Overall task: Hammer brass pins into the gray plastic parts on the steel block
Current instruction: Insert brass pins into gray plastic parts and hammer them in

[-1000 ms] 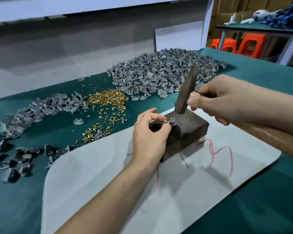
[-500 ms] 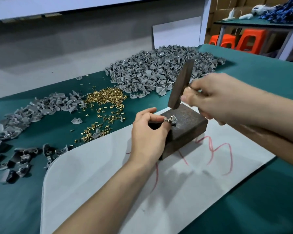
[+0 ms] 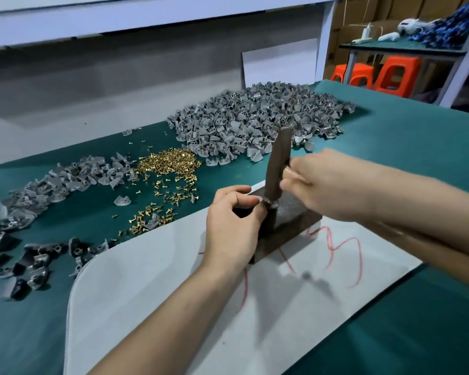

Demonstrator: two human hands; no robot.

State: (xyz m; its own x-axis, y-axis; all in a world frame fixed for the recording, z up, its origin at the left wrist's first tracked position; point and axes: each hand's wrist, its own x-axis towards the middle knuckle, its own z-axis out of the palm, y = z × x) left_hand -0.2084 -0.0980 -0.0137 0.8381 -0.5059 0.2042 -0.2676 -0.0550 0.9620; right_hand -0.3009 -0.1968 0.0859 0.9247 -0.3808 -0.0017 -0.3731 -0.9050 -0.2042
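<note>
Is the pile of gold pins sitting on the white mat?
No, the brass pins lie on the green table cover, beside the white mat.

left grip [image 3: 232,223] pinching, right grip [image 3: 325,182] clenched

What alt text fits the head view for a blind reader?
A right hand holds a dark steel hammer, its head down on a small gray plastic part that the left hand pinches on a dark steel block. Heaps of gray parts and loose brass pins lie behind on green cloth.

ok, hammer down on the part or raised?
Down: lower end of the hammer meets the gray part pinched by the left hand on the steel block.
</note>
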